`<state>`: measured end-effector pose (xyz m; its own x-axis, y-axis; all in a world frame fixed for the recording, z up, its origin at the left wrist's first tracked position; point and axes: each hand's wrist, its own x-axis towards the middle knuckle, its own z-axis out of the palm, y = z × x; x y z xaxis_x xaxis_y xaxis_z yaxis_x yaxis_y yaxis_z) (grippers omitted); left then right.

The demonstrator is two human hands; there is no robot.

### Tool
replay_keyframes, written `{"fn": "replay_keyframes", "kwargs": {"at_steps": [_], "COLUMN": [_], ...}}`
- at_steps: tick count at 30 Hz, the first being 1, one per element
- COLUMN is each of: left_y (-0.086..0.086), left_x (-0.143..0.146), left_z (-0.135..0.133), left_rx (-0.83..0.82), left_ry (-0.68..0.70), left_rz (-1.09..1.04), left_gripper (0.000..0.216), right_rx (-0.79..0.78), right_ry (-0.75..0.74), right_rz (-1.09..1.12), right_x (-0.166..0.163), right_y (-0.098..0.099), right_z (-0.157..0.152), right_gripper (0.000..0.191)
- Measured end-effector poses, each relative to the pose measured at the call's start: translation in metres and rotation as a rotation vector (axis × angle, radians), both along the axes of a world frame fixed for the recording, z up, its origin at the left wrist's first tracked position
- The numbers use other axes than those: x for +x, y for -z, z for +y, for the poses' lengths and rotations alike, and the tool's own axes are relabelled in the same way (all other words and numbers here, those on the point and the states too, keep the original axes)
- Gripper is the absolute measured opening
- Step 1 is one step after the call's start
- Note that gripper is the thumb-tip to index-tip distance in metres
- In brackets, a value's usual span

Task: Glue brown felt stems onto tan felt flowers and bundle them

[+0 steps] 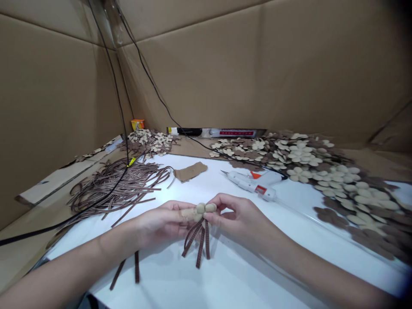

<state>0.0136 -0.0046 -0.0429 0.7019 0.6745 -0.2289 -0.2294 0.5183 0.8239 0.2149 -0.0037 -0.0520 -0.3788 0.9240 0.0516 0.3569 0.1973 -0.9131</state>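
Observation:
Both my hands meet over the white table (225,274). My left hand (162,223) and my right hand (236,214) pinch a beige felt flower piece (201,209) between their fingertips. Several brown ribbon strips (199,240) hang from under the flower down to the table. Fingers of both hands are closed on the piece.
A white glue gun (252,183) lies just beyond my hands. A pile of brown ribbon strips (119,186) is at the left, with two loose strips (128,268) near my left forearm. Heaps of beige and brown felt flowers (322,171) spread along the right and back. Cardboard walls surround the table.

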Motion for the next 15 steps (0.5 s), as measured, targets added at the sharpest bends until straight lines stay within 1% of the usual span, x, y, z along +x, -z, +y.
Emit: {"fn": "replay_keyframes", "kwargs": {"at_steps": [2, 5, 11, 15], "left_y": [0.000, 0.002, 0.012, 0.011], "left_x": [0.001, 0.004, 0.009, 0.009], "left_z": [-0.001, -0.001, 0.003, 0.003], "left_rx": [-0.008, 0.039, 0.315, 0.406], "left_ry": [0.012, -0.045, -0.238, -0.274], "left_rz": [-0.042, 0.037, 0.256, 0.350], "left_gripper": [0.022, 0.027, 0.033, 0.032], "right_rx": [0.009, -0.003, -0.080, -0.152], "right_ry": [0.021, 0.053, 0.084, 0.067], "right_rz": [-0.008, 0.024, 0.088, 0.168], "right_x": [0.000, -0.002, -0.006, -0.008], "right_y": [-0.002, -0.005, -0.013, -0.013], "right_z": [0.001, 0.002, -0.003, -0.004], "right_gripper": [0.022, 0.022, 0.021, 0.024]}}
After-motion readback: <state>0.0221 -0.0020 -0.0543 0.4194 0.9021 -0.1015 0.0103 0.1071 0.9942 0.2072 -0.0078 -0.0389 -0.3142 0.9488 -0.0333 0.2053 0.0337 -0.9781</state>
